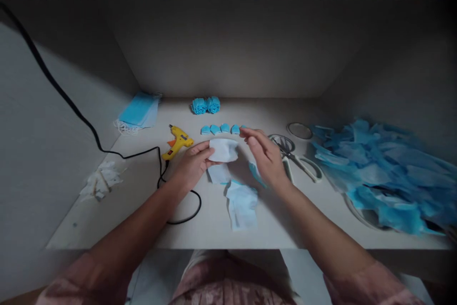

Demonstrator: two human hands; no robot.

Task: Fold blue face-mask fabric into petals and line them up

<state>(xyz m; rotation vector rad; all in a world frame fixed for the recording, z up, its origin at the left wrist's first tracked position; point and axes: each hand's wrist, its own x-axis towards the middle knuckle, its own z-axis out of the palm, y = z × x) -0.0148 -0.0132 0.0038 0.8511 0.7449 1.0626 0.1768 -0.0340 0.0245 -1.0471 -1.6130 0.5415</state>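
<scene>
My left hand (194, 162) pinches the left end of a white fabric piece (224, 150), held above the shelf. To its right, my right hand (264, 152) hovers with fingers apart and nothing visible in them. Beneath the hands lie more cut pieces: a pale one (218, 173), a blue-edged one (256, 172) partly behind my right hand, and a white-blue pile (243, 205) nearer the front. Beyond the held piece runs a row of several small folded blue petals (224, 128). Two blue fabric roses (206, 105) sit farther back.
A yellow glue gun (177, 142) with a black cord (89, 126) lies left, near stacked face masks (139, 110) and white scraps (102, 181). Scissors (300, 160) and a round ring (299, 130) lie right, beside a large heap of blue fabric (392, 172).
</scene>
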